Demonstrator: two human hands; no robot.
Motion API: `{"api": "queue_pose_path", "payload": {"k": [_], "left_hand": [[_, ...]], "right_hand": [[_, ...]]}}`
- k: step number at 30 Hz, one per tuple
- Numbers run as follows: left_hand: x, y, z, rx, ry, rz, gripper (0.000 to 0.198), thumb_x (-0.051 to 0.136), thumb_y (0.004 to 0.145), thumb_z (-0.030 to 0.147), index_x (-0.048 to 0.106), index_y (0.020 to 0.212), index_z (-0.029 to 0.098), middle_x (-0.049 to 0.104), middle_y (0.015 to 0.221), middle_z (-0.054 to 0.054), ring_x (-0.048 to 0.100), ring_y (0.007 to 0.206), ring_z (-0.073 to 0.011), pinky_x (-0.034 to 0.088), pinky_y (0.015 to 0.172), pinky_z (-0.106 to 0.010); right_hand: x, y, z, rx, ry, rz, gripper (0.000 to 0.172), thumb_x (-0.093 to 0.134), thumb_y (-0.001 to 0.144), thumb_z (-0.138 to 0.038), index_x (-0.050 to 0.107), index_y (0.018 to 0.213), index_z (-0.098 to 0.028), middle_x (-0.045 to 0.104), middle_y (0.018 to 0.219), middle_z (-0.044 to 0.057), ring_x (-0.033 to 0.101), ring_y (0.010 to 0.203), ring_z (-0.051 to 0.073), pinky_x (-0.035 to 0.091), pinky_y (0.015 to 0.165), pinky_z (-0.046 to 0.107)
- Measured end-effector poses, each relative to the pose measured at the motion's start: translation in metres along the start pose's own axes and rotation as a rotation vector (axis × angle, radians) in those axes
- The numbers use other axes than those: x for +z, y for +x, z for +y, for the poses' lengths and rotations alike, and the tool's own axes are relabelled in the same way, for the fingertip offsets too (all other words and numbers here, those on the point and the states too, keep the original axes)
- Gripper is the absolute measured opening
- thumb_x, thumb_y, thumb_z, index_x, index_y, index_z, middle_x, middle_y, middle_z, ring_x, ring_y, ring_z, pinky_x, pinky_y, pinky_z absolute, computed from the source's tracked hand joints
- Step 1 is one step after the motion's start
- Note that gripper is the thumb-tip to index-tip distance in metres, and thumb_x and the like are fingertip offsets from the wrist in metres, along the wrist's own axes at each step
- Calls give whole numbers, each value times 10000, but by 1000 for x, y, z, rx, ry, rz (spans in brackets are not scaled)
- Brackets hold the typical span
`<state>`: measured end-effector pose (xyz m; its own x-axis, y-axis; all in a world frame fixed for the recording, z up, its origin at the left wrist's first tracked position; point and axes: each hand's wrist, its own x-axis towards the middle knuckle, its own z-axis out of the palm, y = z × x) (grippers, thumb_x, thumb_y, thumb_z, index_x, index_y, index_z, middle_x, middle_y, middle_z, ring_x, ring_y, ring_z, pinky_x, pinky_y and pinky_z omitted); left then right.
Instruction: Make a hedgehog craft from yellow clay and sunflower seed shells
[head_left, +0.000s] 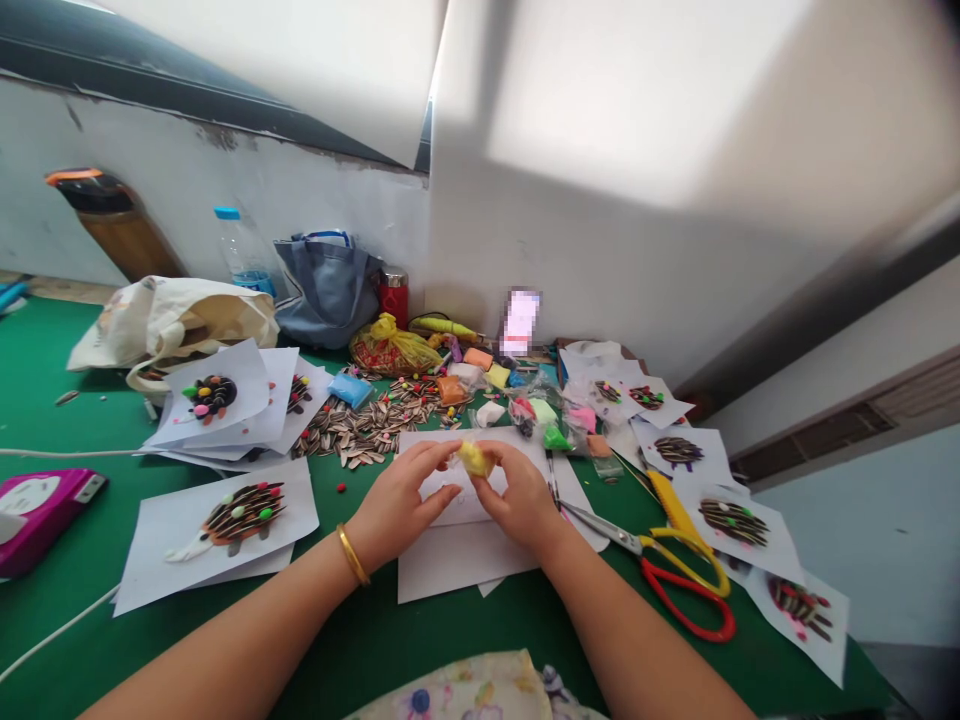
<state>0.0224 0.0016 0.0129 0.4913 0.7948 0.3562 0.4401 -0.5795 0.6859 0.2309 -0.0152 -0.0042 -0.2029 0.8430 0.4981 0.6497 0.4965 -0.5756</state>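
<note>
A lump of yellow modelling clay (475,459), seemingly with clear wrapping at its left side, is held up over white paper sheets (457,560). My right hand (523,497) pinches it between thumb and fingers. From the other side my left hand (401,497), with a gold bangle at the wrist, grips its edge with the fingertips; the left thumb sits lower. Faint marks show on the top sheet below. Large scissors (637,545) with red and yellow handles lie right of my right hand, blades toward the paper.
Striped sunflower seeds (367,425) are heaped behind my left hand. Packets of coloured clay (544,410) lie farther back. Seed-and-clay hedgehog pictures (244,515) flank both sides. A cloth bag (326,290), a red flask (394,295) and a phone (520,320) stand along the wall.
</note>
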Motion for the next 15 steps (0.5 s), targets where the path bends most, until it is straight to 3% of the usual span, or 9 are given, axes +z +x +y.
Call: {"api": "queue_pose_path", "payload": {"k": [7,15], "left_hand": [[4,3,-8,-16,-126,11,423,573,892,300,556,1314,269,597,1090,-59,576,1037,-197,490,947,-360],[4,2,-5,-36,-97,48,364,613,874,308,606,1233,248,621,1018,-46,588,961,-184,495,891,-335]], "right_hand": [[-1,-1,-7,-13,48,-91,385,540,885,-233,500,1267,-232,648,1157,74,602,1032,222,485,908,369],[2,0,-9,-30,64,-58,374,566,850,-224,515,1221,-224,642,1144,79,596,1045,222,489,923,372]]}}
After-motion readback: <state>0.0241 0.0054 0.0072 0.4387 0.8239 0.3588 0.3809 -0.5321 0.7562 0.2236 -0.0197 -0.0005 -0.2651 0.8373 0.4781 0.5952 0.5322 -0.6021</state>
